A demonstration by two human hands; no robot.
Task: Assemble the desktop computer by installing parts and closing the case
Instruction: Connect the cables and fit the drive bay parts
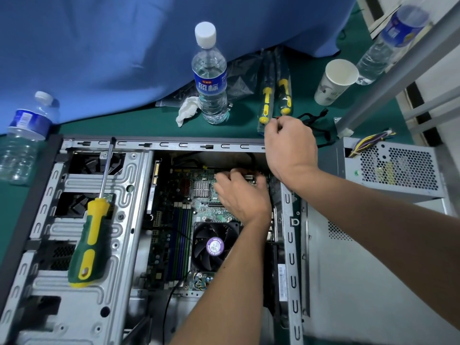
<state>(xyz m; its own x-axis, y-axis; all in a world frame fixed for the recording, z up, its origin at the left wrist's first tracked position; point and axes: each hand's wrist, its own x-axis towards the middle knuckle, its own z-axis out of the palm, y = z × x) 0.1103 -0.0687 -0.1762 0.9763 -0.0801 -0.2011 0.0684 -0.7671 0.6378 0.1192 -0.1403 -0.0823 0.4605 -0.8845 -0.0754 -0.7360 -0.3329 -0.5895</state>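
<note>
The open computer case (159, 145) lies flat on the green table. Inside it sits the motherboard (179, 195) with a black CPU fan (211, 245) and RAM slots (183, 240). My left hand (239, 192) reaches down onto the board's far right part, fingers curled over a small component that it hides. My right hand (291, 148) hovers above the case's far right corner, fingers curled and pinching something small with a red tip. A green and yellow screwdriver (90, 235) lies on the drive cage (74, 185).
The power supply (398, 168) with loose wires stands right of the case. Behind the case stand a water bottle (210, 78), crumpled tissue (188, 110), two packaged screwdrivers (273, 95) and a paper cup (334, 80). Another bottle (25, 135) stands at the left; blue cloth (99, 46) covers the back.
</note>
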